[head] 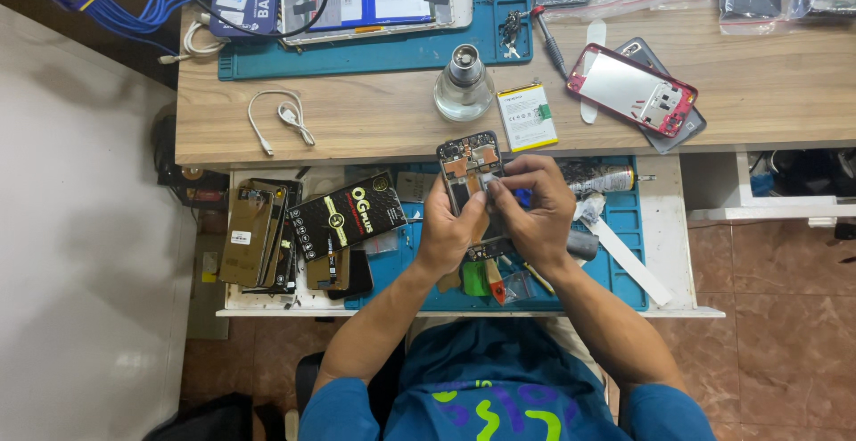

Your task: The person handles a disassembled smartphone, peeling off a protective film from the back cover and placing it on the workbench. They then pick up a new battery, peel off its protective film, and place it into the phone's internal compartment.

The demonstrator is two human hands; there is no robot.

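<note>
Wooden desk, blue mat; both hands' fingers hold opened phone.

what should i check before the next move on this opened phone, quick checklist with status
1. Grip: left hand and right hand both hold the opened phone above the pulled-out drawer - ok.
2. Back cover off, boards exposed at the phone's top end - ok.
3. Whether the right fingertips pinch a part or tool - cannot tell, too small.
4. Loose battery lies apart on the wooden desk, beside the glass bottle - ok.
5. Screwdriver within sight, lying across the edge of the blue mat - ok.
6. Drawer space under the hands: crowded with small bits and a black box - not ok.
</note>
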